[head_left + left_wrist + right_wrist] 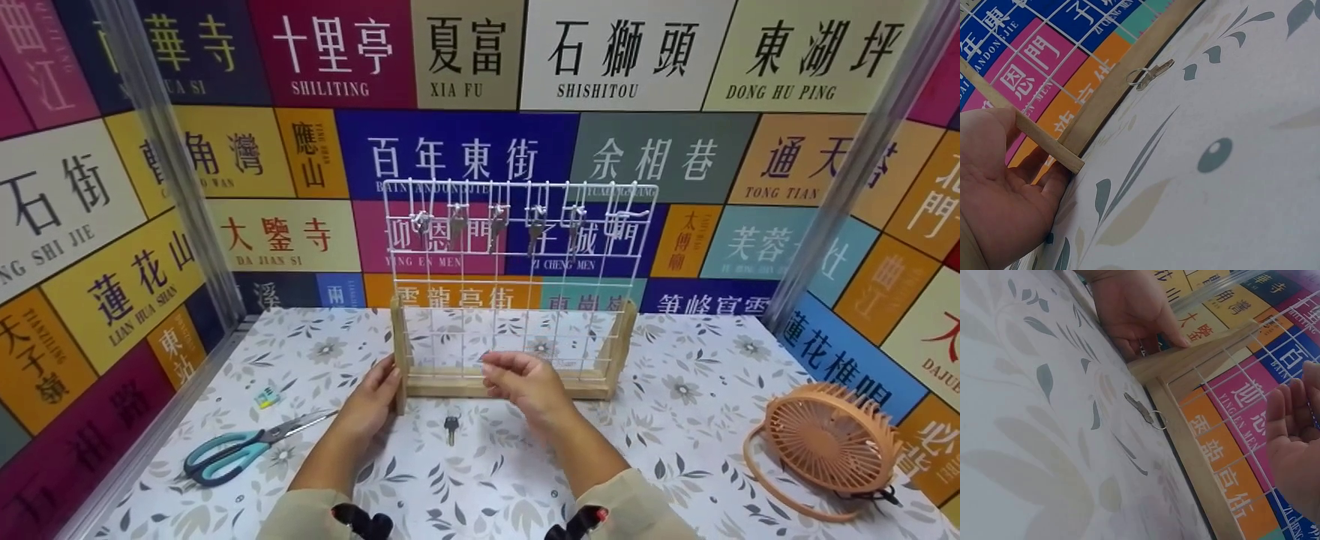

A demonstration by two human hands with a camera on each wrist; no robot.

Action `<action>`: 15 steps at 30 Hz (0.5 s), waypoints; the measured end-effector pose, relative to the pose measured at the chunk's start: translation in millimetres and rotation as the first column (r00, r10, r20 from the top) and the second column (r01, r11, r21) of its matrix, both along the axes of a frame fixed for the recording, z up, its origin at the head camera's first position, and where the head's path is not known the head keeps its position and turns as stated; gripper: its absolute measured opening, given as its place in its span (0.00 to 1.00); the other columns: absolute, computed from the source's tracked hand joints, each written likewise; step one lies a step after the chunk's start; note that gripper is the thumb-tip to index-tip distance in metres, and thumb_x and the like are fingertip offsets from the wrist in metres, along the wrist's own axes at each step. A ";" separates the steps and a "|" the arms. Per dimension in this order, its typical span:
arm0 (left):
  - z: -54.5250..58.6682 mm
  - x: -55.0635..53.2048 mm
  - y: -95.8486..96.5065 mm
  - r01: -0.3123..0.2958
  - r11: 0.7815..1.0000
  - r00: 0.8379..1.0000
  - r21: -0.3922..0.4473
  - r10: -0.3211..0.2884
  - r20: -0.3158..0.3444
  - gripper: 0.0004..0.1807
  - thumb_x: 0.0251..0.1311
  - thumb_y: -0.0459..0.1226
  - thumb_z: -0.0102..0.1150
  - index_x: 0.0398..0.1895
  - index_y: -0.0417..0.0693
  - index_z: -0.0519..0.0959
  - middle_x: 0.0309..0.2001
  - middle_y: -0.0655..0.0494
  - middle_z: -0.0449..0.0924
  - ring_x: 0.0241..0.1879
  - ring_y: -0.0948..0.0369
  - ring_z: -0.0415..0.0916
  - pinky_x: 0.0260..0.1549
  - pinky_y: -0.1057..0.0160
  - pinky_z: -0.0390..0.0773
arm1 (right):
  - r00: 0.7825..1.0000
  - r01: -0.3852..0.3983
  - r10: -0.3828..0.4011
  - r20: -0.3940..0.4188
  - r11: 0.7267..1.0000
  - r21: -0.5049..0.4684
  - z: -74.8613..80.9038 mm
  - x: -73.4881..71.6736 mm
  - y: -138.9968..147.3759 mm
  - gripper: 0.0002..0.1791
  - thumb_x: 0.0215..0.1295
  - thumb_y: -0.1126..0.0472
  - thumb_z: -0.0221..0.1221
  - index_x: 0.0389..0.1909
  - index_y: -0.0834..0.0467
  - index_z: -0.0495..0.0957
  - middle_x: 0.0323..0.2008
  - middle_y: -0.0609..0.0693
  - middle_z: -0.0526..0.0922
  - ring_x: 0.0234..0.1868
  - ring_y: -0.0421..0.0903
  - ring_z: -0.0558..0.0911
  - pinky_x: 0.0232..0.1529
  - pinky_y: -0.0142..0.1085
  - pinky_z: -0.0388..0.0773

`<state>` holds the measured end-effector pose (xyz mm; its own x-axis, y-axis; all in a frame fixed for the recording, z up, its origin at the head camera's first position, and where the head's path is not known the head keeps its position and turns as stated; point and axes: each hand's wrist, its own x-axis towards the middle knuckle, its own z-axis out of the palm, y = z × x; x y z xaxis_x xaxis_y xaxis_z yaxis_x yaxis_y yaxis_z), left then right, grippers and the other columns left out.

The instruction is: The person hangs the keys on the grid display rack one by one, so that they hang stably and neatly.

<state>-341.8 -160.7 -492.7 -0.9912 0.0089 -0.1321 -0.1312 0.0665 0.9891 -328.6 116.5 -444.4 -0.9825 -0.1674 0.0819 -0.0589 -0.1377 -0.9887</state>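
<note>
A white wire grid rack [517, 281] stands upright on a wooden base [502, 387]. My left hand [373, 397] grips the rack's left wooden post [1044, 138], its thumb on one side and fingers on the other. In front of the rack, my right hand [529, 382] is raised close to the lower grid, fingers loosely bent; I see nothing held in them. A key [451, 430] with a ring lies flat on the table before the base. Several keys [535, 225] hang from hooks along the upper grid.
Scissors [232, 450] with teal and black handles lie at left, beside a small green and yellow packet [267, 397]. An orange fan [832, 442] stands at right. Leaf-patterned cloth [690, 442] covers the table, and panels of coloured signs rise behind and at both sides.
</note>
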 end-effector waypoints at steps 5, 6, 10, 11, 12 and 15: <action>-0.3 0.5 -1.6 0.024 1.000 0.998 -0.010 -0.024 -0.057 0.33 0.83 0.54 0.48 0.86 0.63 0.59 0.84 0.52 0.61 0.84 0.45 0.58 0.84 0.41 0.56 | 0.997 -0.075 0.073 0.016 0.979 0.189 -13.1 -6.6 -13.7 0.18 0.68 0.61 0.71 0.56 0.65 0.86 0.47 0.54 0.91 0.41 0.44 0.88 0.45 0.35 0.88; -0.3 0.6 -1.8 0.026 1.000 0.997 -0.015 -0.027 -0.066 0.33 0.83 0.54 0.48 0.86 0.62 0.59 0.84 0.51 0.61 0.84 0.45 0.58 0.84 0.41 0.56 | 0.996 -0.085 0.083 0.018 0.973 0.216 -15.1 -7.6 -16.5 0.19 0.68 0.61 0.71 0.56 0.65 0.86 0.49 0.55 0.91 0.42 0.44 0.88 0.45 0.35 0.88; -0.9 0.6 -1.7 0.011 1.000 0.999 -0.014 -0.012 -0.050 0.33 0.83 0.55 0.49 0.85 0.64 0.60 0.84 0.52 0.62 0.84 0.46 0.59 0.84 0.41 0.56 | 0.994 -0.107 0.107 0.017 0.948 0.301 -19.2 -11.0 -27.3 0.21 0.68 0.59 0.72 0.58 0.66 0.85 0.50 0.52 0.91 0.42 0.42 0.87 0.43 0.33 0.88; -0.9 0.5 -1.4 0.006 1.000 0.999 -0.013 -0.007 -0.045 0.33 0.82 0.55 0.50 0.85 0.64 0.60 0.84 0.52 0.62 0.84 0.46 0.59 0.84 0.42 0.56 | 0.994 -0.107 0.108 0.015 0.943 0.316 -20.2 -12.1 -29.7 0.21 0.68 0.59 0.72 0.57 0.66 0.85 0.49 0.52 0.91 0.42 0.41 0.87 0.42 0.33 0.88; -1.1 0.4 -1.1 0.004 1.000 0.999 -0.014 -0.004 -0.043 0.33 0.82 0.55 0.50 0.85 0.65 0.60 0.84 0.52 0.62 0.84 0.46 0.59 0.84 0.42 0.57 | 0.994 -0.105 0.107 0.013 0.939 0.329 -21.1 -13.0 -31.9 0.21 0.68 0.60 0.72 0.57 0.66 0.86 0.49 0.52 0.92 0.42 0.40 0.86 0.41 0.32 0.87; -0.7 0.1 -0.5 0.008 1.000 0.999 -0.006 -0.008 -0.046 0.33 0.82 0.54 0.50 0.85 0.63 0.60 0.84 0.52 0.62 0.84 0.46 0.59 0.84 0.42 0.57 | 0.994 -0.106 0.110 0.011 0.930 0.351 -25.7 -14.8 -36.4 0.20 0.67 0.62 0.71 0.57 0.66 0.85 0.49 0.53 0.92 0.39 0.38 0.85 0.38 0.30 0.85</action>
<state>-341.6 -161.2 -493.5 -0.9962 0.0160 -0.0861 -0.0847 0.0734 0.9937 -343.3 80.1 -470.1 -0.9564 -0.2921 0.0075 -0.0721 0.2111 -0.9748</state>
